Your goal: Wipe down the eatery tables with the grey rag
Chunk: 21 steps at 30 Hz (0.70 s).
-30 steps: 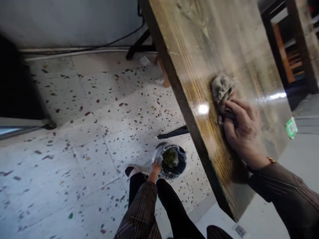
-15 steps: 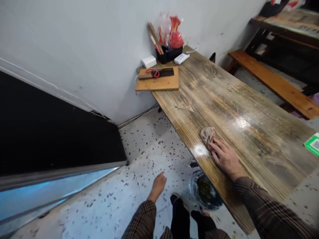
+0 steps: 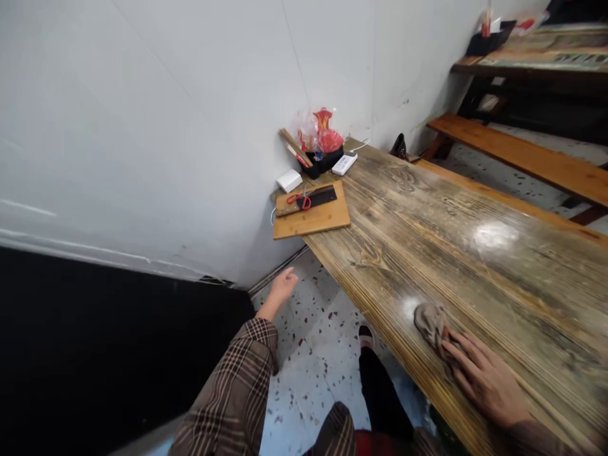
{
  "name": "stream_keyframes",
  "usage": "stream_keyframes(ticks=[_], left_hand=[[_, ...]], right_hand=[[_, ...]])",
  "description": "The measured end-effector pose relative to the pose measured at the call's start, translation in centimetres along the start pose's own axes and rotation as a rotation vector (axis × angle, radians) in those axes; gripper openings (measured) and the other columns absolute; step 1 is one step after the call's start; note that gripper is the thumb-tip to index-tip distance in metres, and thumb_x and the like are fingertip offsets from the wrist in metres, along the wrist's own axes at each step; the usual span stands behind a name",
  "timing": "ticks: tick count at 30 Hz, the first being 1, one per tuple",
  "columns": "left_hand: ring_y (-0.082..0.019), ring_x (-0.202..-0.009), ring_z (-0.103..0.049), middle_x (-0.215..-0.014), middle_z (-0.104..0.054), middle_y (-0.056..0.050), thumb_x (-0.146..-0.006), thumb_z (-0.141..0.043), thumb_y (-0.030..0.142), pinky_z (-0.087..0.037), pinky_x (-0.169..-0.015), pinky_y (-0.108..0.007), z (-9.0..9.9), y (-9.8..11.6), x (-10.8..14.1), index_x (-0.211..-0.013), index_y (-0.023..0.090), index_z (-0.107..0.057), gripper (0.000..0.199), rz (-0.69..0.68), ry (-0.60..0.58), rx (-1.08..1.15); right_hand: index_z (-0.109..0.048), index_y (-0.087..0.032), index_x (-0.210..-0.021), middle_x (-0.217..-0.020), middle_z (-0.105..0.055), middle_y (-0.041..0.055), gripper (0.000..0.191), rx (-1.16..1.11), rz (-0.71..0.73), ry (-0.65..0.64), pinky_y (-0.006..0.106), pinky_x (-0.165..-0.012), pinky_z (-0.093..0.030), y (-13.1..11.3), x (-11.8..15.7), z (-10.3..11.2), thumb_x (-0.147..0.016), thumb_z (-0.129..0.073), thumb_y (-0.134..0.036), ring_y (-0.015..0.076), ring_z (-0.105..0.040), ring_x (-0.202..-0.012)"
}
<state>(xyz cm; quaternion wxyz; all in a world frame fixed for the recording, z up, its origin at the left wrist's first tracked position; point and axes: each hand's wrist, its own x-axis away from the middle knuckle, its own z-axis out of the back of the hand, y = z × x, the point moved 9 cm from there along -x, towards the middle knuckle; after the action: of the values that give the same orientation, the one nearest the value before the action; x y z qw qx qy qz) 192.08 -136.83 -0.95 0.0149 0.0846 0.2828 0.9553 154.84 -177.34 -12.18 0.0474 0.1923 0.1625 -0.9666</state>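
Observation:
My right hand (image 3: 487, 377) presses a crumpled grey-brown cloth (image 3: 433, 324) against the wooden table (image 3: 403, 253), close to its near edge. The fingers rest on the cloth's right part. My left hand (image 3: 284, 285) hangs over the floor, left of the table edge, with its fingers curled and touching nothing visible; whether it holds something small is hidden. At the table's far left corner lies a wooden cutting board (image 3: 313, 221) with a dark-bladed knife (image 3: 318, 197) and red-handled scissors (image 3: 305, 202) on it.
Behind the board stand a black container (image 3: 323, 166) with red packets, a white box (image 3: 289, 180) and a white device (image 3: 344, 163). An orange bench (image 3: 522, 155) and another table (image 3: 546, 62) are at the upper right. A black panel (image 3: 109, 354) fills the lower left.
The view has shifted, and a foot has stepped forward beside the table. My left hand has moved forward towards the board. My right hand stays on the cloth.

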Motion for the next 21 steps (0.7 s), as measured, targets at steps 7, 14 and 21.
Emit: stream_keyframes(ticks=[7, 14, 21], left_hand=[[-0.022, -0.092, -0.067, -0.109, -0.07, -0.015, -0.08, -0.058, 0.022, -0.052, -0.09, -0.038, 4.6, 5.4, -15.9, -0.125, 0.009, -0.06, 0.046, -0.1, 0.028, -0.139], [-0.03, -0.12, -0.056, -0.125, -0.064, -0.017, -0.077, -0.06, 0.022, -0.042, -0.104, -0.042, 6.8, 9.2, -27.6, -0.119, 0.012, -0.062, 0.043, -0.17, 0.05, -0.24], [-0.036, -0.111, -0.06, -0.098, -0.07, -0.018, -0.073, -0.06, 0.026, -0.046, -0.092, -0.045, 6.7, 13.7, -37.1, -0.09, 0.015, -0.065, 0.021, -0.295, -0.154, -0.198]], right_hand=[[-0.057, -0.024, -0.125, -0.13, -0.06, 0.0133, 0.042, 0.012, -0.377, 0.063, 0.052, -0.09, -0.053, -0.1, -4.1, -0.8, -0.087, -0.049, -0.04, 0.0343, -0.062, -0.11], [-0.058, -0.023, -0.124, -0.128, -0.06, 0.0151, 0.042, -0.149, -0.707, 0.12, 0.052, -0.094, -0.05, -4.1, -13.2, -5.6, -0.09, -0.044, -0.043, 0.0339, -0.059, -0.115], [-0.064, -0.018, -0.116, -0.118, -0.065, 0.0154, 0.043, -0.179, -1.131, 0.377, 0.051, -0.098, -0.048, -8.2, -16.1, -8.0, -0.086, -0.046, -0.044, 0.0304, -0.06, -0.113]])
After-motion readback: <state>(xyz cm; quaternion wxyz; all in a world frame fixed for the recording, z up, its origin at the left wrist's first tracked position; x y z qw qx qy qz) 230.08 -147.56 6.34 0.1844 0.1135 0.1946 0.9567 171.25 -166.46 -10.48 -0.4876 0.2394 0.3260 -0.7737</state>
